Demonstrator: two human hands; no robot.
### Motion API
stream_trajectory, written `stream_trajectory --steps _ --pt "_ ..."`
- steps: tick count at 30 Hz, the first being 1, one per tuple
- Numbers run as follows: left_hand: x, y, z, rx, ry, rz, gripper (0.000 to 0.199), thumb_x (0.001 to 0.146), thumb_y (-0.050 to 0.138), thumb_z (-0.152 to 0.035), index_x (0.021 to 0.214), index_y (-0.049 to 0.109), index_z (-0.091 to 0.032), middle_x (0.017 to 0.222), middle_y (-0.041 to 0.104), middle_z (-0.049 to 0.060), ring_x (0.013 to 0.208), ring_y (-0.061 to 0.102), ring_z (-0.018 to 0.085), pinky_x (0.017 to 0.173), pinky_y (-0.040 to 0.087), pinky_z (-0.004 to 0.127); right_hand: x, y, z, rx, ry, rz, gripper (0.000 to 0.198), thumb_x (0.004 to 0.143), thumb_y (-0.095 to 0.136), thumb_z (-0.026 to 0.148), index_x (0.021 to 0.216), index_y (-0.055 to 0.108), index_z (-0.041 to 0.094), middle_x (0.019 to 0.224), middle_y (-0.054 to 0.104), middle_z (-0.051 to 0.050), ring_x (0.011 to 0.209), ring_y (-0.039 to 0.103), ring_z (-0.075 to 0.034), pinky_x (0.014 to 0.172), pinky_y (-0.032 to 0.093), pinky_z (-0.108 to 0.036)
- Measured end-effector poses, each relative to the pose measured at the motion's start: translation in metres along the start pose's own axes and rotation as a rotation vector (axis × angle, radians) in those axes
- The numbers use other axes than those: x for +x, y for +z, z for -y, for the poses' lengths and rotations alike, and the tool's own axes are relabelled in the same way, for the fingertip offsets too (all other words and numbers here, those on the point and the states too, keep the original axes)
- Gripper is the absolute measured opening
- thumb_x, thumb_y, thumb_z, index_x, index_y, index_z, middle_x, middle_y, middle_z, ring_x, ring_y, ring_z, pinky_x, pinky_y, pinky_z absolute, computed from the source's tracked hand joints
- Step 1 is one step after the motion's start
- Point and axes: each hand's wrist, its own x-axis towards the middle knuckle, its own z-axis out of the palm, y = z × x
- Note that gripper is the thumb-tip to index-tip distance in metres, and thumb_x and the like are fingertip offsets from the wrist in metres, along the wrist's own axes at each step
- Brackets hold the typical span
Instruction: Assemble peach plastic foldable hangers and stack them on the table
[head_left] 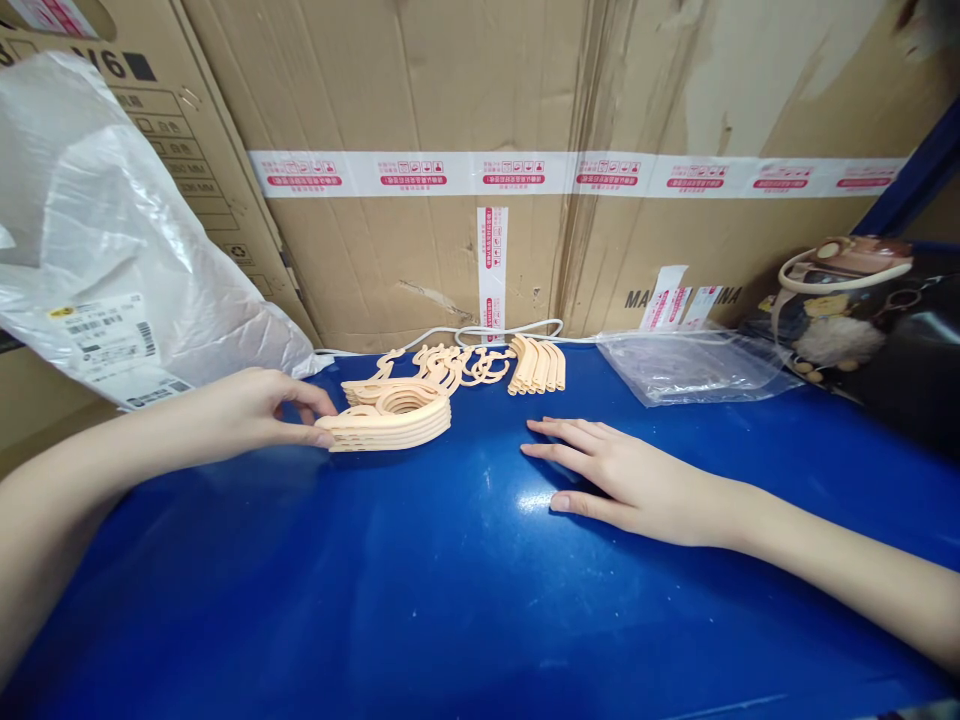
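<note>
At the left end of a stack of curved beige plastic pieces [397, 425], my left hand [281, 405] has its thumb in front and its fingers at the back, closed on that end. The stack lies on the blue tabletop [450, 600]. Palm down, my right hand [615, 475] is open with its fingers spread and nothing in them. It is nearest to a row of short curved beige pieces [537, 365]. Several loose beige hook-shaped pieces [442, 368] lie behind the stack, partly hidden by it.
A large cardboard box [420, 90] with printed tape stands along the back. On the left leans a white plastic mailing bag [135, 260]. A clear plastic bag [690, 370] lies at the back right, beside a dark bag with a fluffy charm [847, 335]. A white cord [517, 328] runs along the box.
</note>
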Motion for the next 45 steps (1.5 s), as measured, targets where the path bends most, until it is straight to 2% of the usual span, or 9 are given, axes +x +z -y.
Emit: stream_trajectory --steps 16,18,21,23,25,28,32,36,45 --pt "-0.003 -0.003 -0.004 0.002 -0.068 -0.047 0.042 0.072 0.062 -0.057 0.095 0.071 -0.023 0.079 0.068 -0.004 0.069 0.058 0.017 0.061 0.038 0.019 -0.001 0.0 0.0 0.003 -0.001 -0.003 0.055 0.094 0.04 0.054 0.141 0.042 0.024 0.15 0.034 -0.011 0.135 0.035 -0.028 0.109 0.032 -0.049" --pt "-0.006 -0.008 -0.009 -0.009 -0.095 -0.126 0.046 0.071 0.059 -0.062 0.092 0.07 -0.023 0.079 0.068 -0.003 0.068 0.058 0.018 0.061 0.039 0.021 -0.001 0.0 0.0 0.005 -0.001 -0.008 0.055 0.094 0.04 0.054 0.141 0.043 0.024 0.149 0.035 -0.011 0.134 0.036 -0.029 0.109 0.032 -0.05" --pt "-0.009 -0.007 -0.024 0.001 -0.045 -0.389 0.048 0.081 0.044 -0.064 0.089 0.066 -0.022 0.08 0.068 -0.002 0.07 0.059 0.019 0.064 0.04 0.025 -0.001 0.0 0.0 0.016 -0.009 -0.025 0.054 0.094 0.042 0.053 0.14 0.044 0.024 0.149 0.036 -0.011 0.134 0.036 -0.029 0.108 0.033 -0.05" --pt "-0.008 0.005 -0.04 0.053 0.038 -0.602 0.042 0.089 0.038 -0.055 0.089 0.062 -0.021 0.072 0.064 -0.001 0.065 0.058 0.018 0.062 0.041 0.027 -0.001 0.001 0.0 0.016 -0.006 -0.021 0.055 0.094 0.041 0.054 0.14 0.044 0.024 0.149 0.035 -0.01 0.134 0.036 -0.029 0.109 0.032 -0.05" --pt "-0.006 0.027 -0.06 0.052 0.219 -0.699 0.03 0.094 0.036 -0.042 0.096 0.058 -0.021 0.077 0.065 0.0 0.071 0.061 0.018 0.066 0.044 0.028 -0.001 0.001 -0.001 0.013 0.007 -0.013 0.057 0.094 0.041 0.055 0.141 0.042 0.023 0.15 0.035 -0.011 0.135 0.035 -0.029 0.109 0.032 -0.049" --pt "-0.004 0.066 -0.088 0.067 0.538 -0.616 0.029 0.098 0.031 -0.029 0.119 0.051 -0.026 0.116 0.064 0.002 0.108 0.059 0.019 0.094 0.044 0.033 -0.001 0.003 -0.001 0.006 0.022 -0.002 0.063 0.094 0.039 0.056 0.144 0.037 0.019 0.151 0.032 -0.011 0.137 0.031 -0.028 0.111 0.029 -0.048" --pt "-0.004 0.098 -0.105 0.094 0.618 -0.317 0.056 0.096 0.041 -0.045 0.146 0.024 -0.027 0.15 0.035 0.004 0.137 0.033 0.023 0.112 0.032 0.041 -0.002 0.005 -0.002 0.021 0.033 -0.011 0.065 0.093 0.041 0.056 0.145 0.035 0.018 0.152 0.027 -0.013 0.139 0.026 -0.03 0.111 0.028 -0.05" --pt "-0.002 0.104 -0.101 0.04 0.574 -0.149 0.071 0.091 0.044 -0.055 0.15 0.015 -0.029 0.154 0.022 0.005 0.14 0.025 0.027 0.112 0.032 0.047 -0.002 0.004 -0.002 0.043 0.03 -0.021 0.063 0.093 0.042 0.055 0.145 0.035 0.02 0.152 0.028 -0.013 0.139 0.027 -0.03 0.111 0.028 -0.051" --pt "0.002 0.104 -0.093 0.024 0.572 -0.143 0.068 0.091 0.045 -0.056 0.148 0.022 -0.029 0.153 0.025 0.003 0.139 0.027 0.027 0.113 0.03 0.046 0.0 -0.001 0.001 0.047 0.047 -0.008 0.064 0.092 0.042 0.058 0.143 0.039 0.019 0.151 0.032 -0.013 0.137 0.031 -0.03 0.11 0.03 -0.05"
